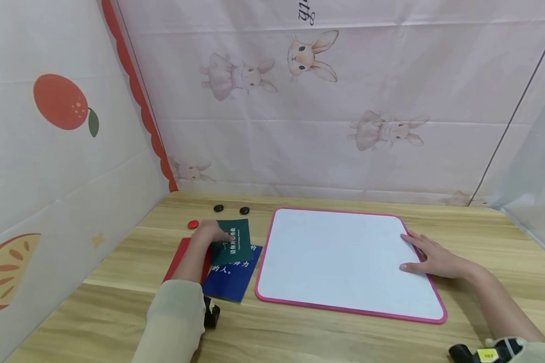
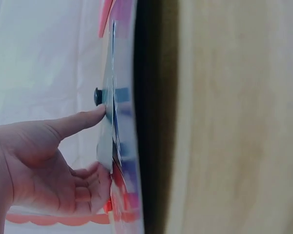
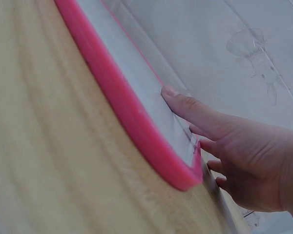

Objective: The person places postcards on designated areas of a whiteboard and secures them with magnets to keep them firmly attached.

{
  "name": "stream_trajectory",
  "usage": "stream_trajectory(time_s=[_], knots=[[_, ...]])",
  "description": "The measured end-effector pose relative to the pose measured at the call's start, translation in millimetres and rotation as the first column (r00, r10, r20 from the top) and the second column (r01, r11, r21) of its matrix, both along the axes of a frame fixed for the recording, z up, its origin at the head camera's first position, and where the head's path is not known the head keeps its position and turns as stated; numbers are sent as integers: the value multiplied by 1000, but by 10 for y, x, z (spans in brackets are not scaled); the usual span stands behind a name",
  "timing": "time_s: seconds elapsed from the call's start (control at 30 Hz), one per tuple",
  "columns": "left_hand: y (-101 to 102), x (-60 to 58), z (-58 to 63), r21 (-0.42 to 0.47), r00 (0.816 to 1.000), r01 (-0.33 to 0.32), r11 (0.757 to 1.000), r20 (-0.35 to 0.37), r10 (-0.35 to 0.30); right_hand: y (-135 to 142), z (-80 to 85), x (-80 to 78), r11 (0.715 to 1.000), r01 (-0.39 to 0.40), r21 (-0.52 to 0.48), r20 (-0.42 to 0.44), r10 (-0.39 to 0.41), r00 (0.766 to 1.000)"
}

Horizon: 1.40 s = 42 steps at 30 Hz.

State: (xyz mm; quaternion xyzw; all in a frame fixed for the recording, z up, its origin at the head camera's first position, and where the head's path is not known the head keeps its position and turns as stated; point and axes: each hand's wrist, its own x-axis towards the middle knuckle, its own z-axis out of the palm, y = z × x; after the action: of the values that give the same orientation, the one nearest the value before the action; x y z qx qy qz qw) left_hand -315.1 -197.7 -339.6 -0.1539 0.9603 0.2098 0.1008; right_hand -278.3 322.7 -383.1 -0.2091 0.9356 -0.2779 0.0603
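My left hand (image 1: 211, 232) is at a dark green card (image 1: 240, 229) printed with white writing. Its thumb lies on the card's face, and in the left wrist view its curled fingers (image 2: 90, 187) meet the card's edge. Beneath the green card lie a blue card (image 1: 229, 280) and a red card (image 1: 179, 254), both partly covered. My right hand (image 1: 436, 257) rests over the right edge of a whiteboard (image 1: 336, 257) with a pink frame. Its thumb and fingertips touch the white surface, with the other fingers spread beside the frame.
Two black round magnets (image 1: 218, 207) and a red one (image 1: 193, 224) lie behind the cards. A printed cloth wall (image 1: 272, 151) closes off the back of the wooden table (image 1: 263, 333), and another stands at the left.
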Motion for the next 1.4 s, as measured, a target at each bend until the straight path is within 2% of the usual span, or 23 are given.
stream_trajectory(time_s=[0.2,0.4,0.63,0.87,1.0,1.4], knots=[[-92,-16,-6,171,999,-44,984,-21,49,3,-13,-7,1000,3,3,1,-3,1000],[-213,-18,-21,280,995,-54,958,-64,75,6,-17,-8,1000,3,-1,5,-3,1000],[-319,8,-91,515,986,-79,854,-84,141,6,-6,-7,1000,2,0,7,-2,1000],[-354,52,-83,606,983,-72,792,-89,158,-9,15,11,1000,6,-6,11,-6,1000],[-341,69,-67,621,983,-74,780,-88,163,-11,13,10,1000,5,-7,6,-5,1000],[-255,91,-78,626,981,-58,778,-108,160,-5,-10,2,1000,8,7,6,-8,1000]])
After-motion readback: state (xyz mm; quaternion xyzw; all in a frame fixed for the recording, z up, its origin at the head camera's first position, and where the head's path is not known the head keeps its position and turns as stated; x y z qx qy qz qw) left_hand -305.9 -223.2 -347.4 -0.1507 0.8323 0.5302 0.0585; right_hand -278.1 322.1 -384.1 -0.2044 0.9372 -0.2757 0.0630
